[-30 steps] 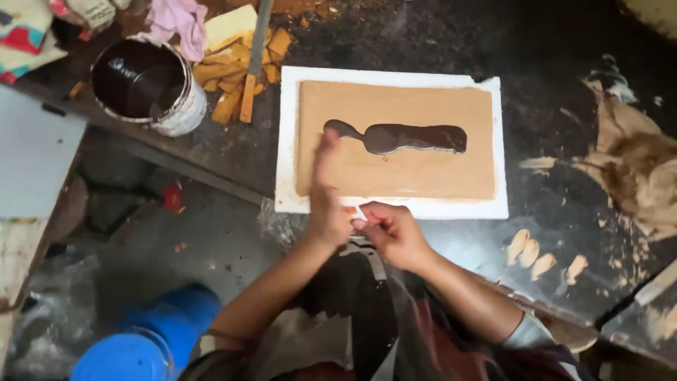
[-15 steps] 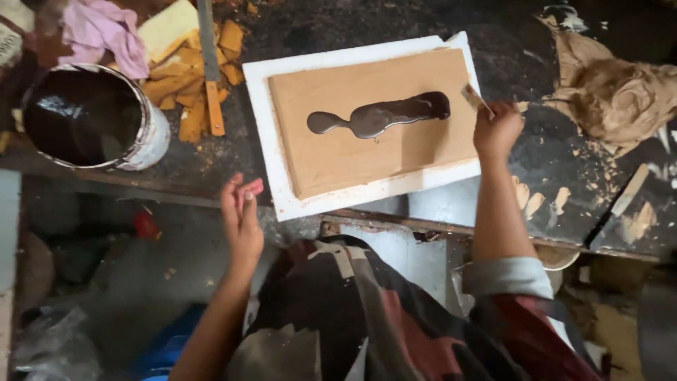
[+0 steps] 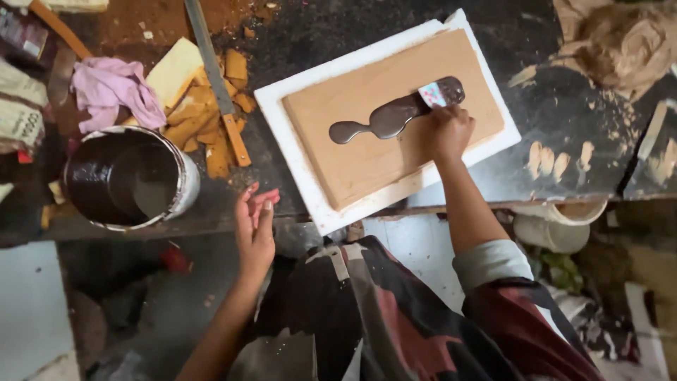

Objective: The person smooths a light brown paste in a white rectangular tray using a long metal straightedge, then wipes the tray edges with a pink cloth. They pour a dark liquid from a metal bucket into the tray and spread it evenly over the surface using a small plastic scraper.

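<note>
Scanning from the left edge of the dark workbench:

Cloth: a crumpled pink rag [image 3: 113, 92] lies at the far left, above the tin.

Tin: a round metal tin [image 3: 180, 185] of dark brown liquid stands near the bench's front edge, just below the rag.

Scraps: a pile of yellow-orange wood offcuts [image 3: 194, 113] sits just right of the tin, with a pale block on top of it.

Blade: a long flat metal tool [image 3: 215, 74] with a wooden handle lies across the offcuts, running up and away.

Left hand: the left hand [image 3: 255, 229] is off the bench, in front of its edge, fingers straight and together, empty and touching nothing.

White slab: a white board [image 3: 296, 152] lies tilted on the bench, right of the offcuts.

Brown panel: a tan flat panel [image 3: 352, 162] rests on the white board, inside its border.

Dark streak: a glossy dark brown puddle [image 3: 384, 120] stretches across the middle of the panel.

Scraper: a small flat card [image 3: 431, 94], smeared dark, stands at the puddle's right end.

Right hand: the right hand [image 3: 449, 130] pinches the card from below, fingers curled around it, over the panel.

Far right: crumpled brown paper [image 3: 613, 39] lies at the top corner; pale smears [image 3: 546, 159] mark the bench below it.
</note>
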